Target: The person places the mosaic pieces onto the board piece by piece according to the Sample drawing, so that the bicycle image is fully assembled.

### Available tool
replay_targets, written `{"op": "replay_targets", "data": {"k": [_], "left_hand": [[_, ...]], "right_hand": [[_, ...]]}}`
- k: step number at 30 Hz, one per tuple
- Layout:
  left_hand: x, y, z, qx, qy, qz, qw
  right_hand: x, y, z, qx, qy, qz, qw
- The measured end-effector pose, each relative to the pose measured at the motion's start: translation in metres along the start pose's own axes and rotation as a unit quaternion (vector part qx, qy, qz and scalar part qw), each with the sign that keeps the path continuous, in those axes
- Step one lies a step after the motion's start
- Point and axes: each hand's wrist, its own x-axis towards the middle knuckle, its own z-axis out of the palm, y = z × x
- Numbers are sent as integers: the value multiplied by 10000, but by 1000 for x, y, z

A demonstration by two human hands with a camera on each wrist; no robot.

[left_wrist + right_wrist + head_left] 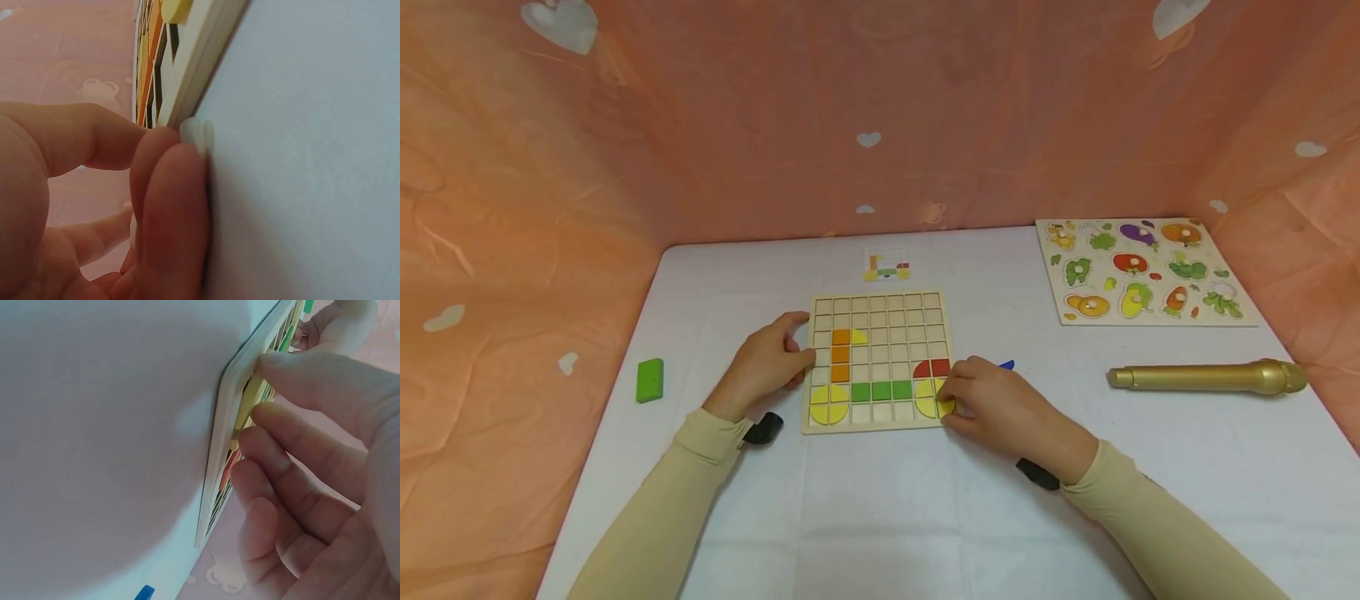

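A square wooden grid board (pixel 880 317) lies on the table with coloured tiles in its cells. Orange squares (pixel 841 355) form a column, and green squares (pixel 881 391) a row. Yellow quarter-circles make a disc (pixel 829 405) at the lower left. At the board's left edge, my left hand (pixel 763 367) touches the rim with thumb and index finger. My right hand (pixel 1000 404) is at the lower right corner, thumb and index finger pinching a yellow quarter-circle tile (pixel 249 400) at the board's surface. Red tiles (pixel 940 367) lie just above it, partly beside my fingers.
A small pattern card (pixel 887 262) lies behind the board. Left is a green block (pixel 650 380); right are a vegetable puzzle (pixel 1150 283) and a gold stick-like object (pixel 1206 377). A blue piece (pixel 1007 365) shows behind my right hand. Orange cloth surrounds the table.
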Motion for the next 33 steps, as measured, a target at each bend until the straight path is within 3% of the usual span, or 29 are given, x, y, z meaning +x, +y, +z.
{"op": "replay_targets", "data": {"k": [11,27,33], "left_hand": [[-1,1,0,-9,-24,-61,10000],[0,2,0,-33,-25,-93,9999],[-1,3,0,-65,-35,-115,9999]], "right_hand": [[-1,3,2,32,267,-34,9996],[-2,6,0,132,212,3,9997],[-11,22,-6,235,183,326,9990]]}}
